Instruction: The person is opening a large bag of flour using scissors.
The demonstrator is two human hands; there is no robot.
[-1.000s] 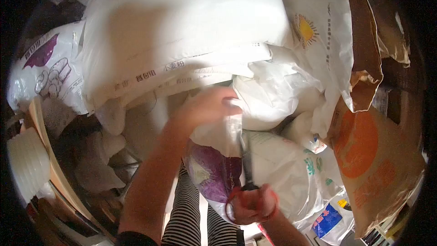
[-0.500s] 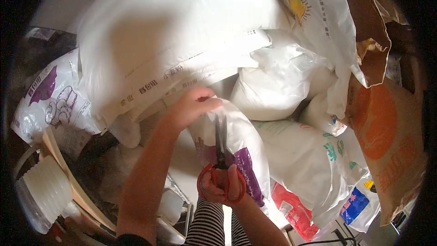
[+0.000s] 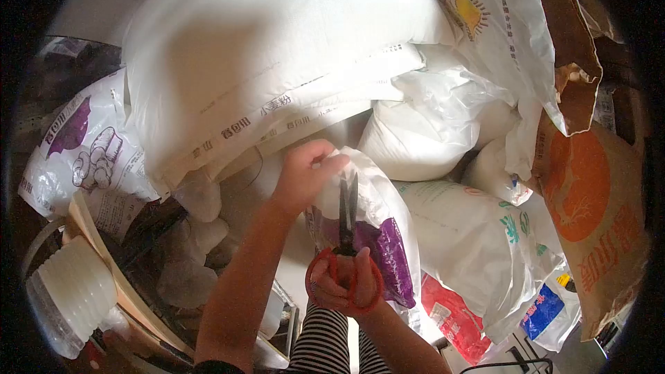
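My left hand (image 3: 305,174) pinches the top edge of a white plastic bag with a purple panel (image 3: 390,208), its fingers closed on the film. In my right hand (image 3: 334,289) is a pair of scissors (image 3: 348,225) with red handles, fingers and thumb through the loops. The dark blades point away from me, slightly apart, and overlap the front of the bag in this view. Their tips are just below my left thumb. The bag stands upright in front of my striped trouser legs (image 3: 318,343).
A huge white flour sack (image 3: 291,34) fills the back. Another printed bag (image 3: 90,142) lies left, above a ribbed white container (image 3: 73,294). To the right are a knotted clear bag (image 3: 429,125), a green-printed sack (image 3: 471,228), a red packet (image 3: 450,315) and a brown paper sack (image 3: 589,235).
The whole view has shifted slightly, so everything appears a little further right. Both hands keep the same grips, with the scissor blades still in front of the bag.
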